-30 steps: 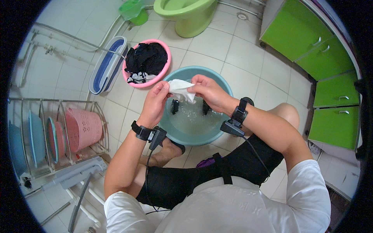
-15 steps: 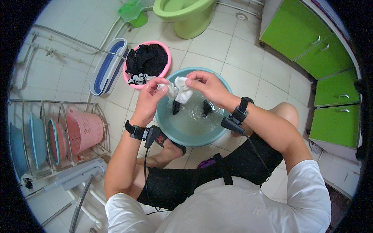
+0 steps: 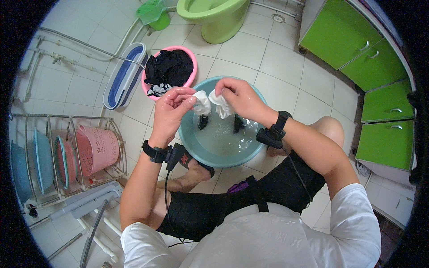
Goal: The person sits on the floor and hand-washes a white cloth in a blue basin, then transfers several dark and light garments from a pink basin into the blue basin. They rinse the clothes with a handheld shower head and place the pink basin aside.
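Above the water in a round teal basin [image 3: 190, 147], both my hands hold small, wet, white cloths. My left hand [image 3: 173, 107] pinches the left white sock-like cloth [image 3: 202, 105] between thumb and fingers. In the fingertips of my right hand [image 3: 240, 99] hangs the right white sock-like cloth [image 3: 223, 108], close beside the other with a narrow gap between. Below them, a black piece of cloth [image 3: 203, 122] shows on the left and another black piece [image 3: 238, 124] on the right. Whether these black pieces join the white ones cannot be made out. The water is cloudy.
Beyond the basin on the left, a pink tub [image 3: 193, 60] holds black and patterned clothes. Next to it stands a long white-and-blue bucket [image 3: 127, 71]. A rack [image 3: 71, 134] with basins and a pink basket is at left; green cabinets [image 3: 380, 143] line the right.
The two white cloths have drawn apart and hang bunched from separate hands. My left hand has shifted slightly right; my right hand's fingers have curled more.
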{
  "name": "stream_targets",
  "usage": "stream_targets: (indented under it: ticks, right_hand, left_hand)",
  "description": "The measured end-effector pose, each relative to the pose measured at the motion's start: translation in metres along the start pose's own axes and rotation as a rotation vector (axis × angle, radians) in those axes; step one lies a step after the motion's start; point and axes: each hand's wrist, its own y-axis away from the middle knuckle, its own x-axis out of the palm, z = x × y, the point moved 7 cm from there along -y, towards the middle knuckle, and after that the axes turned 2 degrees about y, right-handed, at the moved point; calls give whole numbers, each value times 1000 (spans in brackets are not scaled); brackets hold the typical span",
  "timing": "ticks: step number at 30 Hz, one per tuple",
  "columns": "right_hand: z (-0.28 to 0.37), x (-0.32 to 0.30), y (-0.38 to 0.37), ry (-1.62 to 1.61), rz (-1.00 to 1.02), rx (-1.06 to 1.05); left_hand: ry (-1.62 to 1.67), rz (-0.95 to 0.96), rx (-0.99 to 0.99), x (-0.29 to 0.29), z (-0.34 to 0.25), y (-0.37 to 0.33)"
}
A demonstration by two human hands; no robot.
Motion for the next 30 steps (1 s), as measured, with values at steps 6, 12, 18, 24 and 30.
stream_targets:
  ticks: [6, 12, 18, 24, 30]
  right_hand:
    - [22, 10, 7, 239, -68, -202]
    - [11, 9, 0, 76, 50, -21]
    - [11, 13, -3, -231, 251, 65]
    - [26, 21, 3, -108, 282, -84]
    - [33, 21, 6, 34, 204, -206]
  left_hand:
    - [-93, -94, 53, 3, -8, 1]
    - [-158, -93, 82, 0, -19, 0]
    - [-284, -82, 195, -14, -23, -3]
    - [-232, -148, -32, -9, 7, 3]
    - [359, -104, -186, 11, 18, 9]
